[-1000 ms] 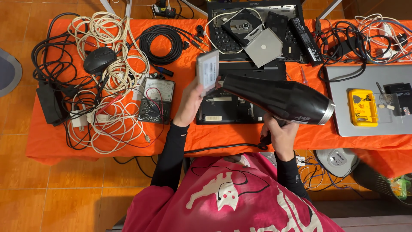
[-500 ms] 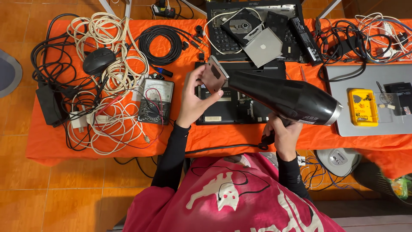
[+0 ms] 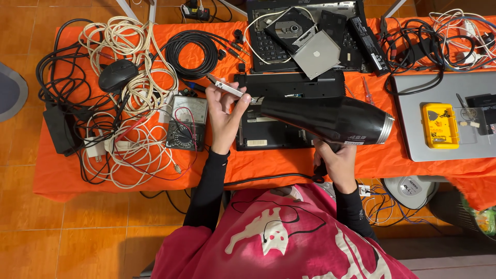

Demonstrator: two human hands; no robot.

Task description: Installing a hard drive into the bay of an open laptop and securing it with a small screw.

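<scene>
My left hand (image 3: 223, 116) holds a small flat silver drive (image 3: 226, 87) tilted almost edge-on, just in front of the nozzle of a black hair dryer (image 3: 326, 119). My right hand (image 3: 337, 161) grips the dryer's handle, and the barrel lies sideways with its nozzle pointing left at the drive. Both are above an opened black laptop base (image 3: 279, 126) on the orange-covered table (image 3: 289, 165). The dryer's cord runs along the table's front edge.
An analog multimeter (image 3: 187, 123) with red and black leads lies left of my left hand. White and black cables (image 3: 132, 88), a mouse (image 3: 118, 75) and a power brick (image 3: 61, 129) fill the left side. Laptop parts and an optical drive (image 3: 315, 54) sit behind; a silver laptop (image 3: 444, 119) with a yellow box at right.
My left hand has lowered and turned the silver drive from face-on to nearly edge-on, and shifted it left. The dryer has stayed pointed at it, moving slightly.
</scene>
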